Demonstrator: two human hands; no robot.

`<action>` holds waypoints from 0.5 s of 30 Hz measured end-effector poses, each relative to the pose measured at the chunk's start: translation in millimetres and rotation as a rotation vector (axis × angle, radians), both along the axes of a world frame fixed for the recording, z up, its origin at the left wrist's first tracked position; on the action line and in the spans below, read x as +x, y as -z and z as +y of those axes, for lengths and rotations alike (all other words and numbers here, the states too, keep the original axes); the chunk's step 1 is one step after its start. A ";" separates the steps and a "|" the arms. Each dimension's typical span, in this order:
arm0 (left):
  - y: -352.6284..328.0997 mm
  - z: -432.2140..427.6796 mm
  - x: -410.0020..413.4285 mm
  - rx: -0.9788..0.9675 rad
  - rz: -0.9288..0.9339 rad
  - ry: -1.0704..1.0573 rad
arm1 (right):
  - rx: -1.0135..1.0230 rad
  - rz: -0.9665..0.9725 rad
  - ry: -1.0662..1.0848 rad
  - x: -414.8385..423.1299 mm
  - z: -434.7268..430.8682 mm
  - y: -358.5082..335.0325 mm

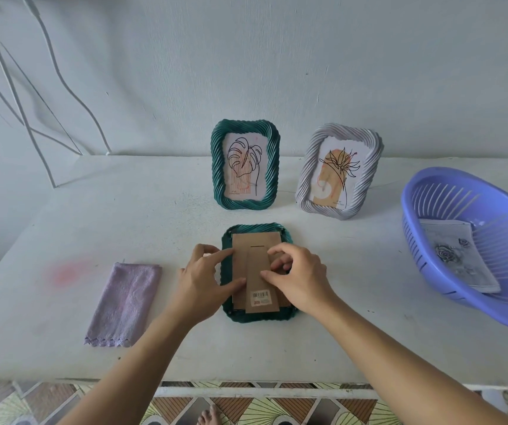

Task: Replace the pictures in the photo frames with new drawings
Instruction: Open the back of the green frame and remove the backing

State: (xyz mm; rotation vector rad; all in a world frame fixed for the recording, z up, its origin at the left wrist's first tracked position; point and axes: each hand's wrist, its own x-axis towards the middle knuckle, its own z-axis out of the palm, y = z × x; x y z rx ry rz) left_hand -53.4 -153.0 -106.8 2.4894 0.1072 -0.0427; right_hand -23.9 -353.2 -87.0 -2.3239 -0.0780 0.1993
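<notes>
Over on the left, white cables [62, 72] hang down the wall behind the white table [62, 225], and there's a faint pink stain [68, 273] on the tabletop with a folded purple cloth [125, 302] lying flat just beside it, near the front edge. Next along is the person's left hand [203, 277]: its forefinger and thumb are stretched out and laid on the left side of the cardboard back [246, 250], spread apart and pressing down, the other fingers tucked in and holding nothing. That back belongs to the face-down green frame [258, 317], which lies flat in the middle of the table between the two hands, its cardboard stand strip folded flat and a barcode sticker [260, 297] at the near end. The right hand [301, 280] sits on the right side of the back, thumb on the strip and fingers curled with their tips down at the edge; whether they've caught hold of anything there I cannot tell. Behind, near the wall, the standing green frame [217, 167] is upright with a leaf line-drawing in it, and to its right the pale grey frame [366, 179] stands tilted back with a flower picture. Far right, a blue-violet plastic basket [430, 240] rests on the table, holding a stack of drawings [455, 256], a rose on the top sheet
</notes>
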 end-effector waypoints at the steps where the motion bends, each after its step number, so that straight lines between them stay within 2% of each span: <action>1: -0.2 -0.7 -0.4 -0.016 -0.002 -0.008 | 0.025 0.018 0.017 0.1 0.1 -0.3; 11: -5.1 -3.9 1.3 -0.118 -0.011 -0.095 | 0.144 0.036 0.061 -2.3 -0.7 -3.8; 15: -7.8 -4.9 -0.2 -0.078 -0.032 -0.100 | 0.161 -0.010 0.054 -6.3 -1.2 -5.9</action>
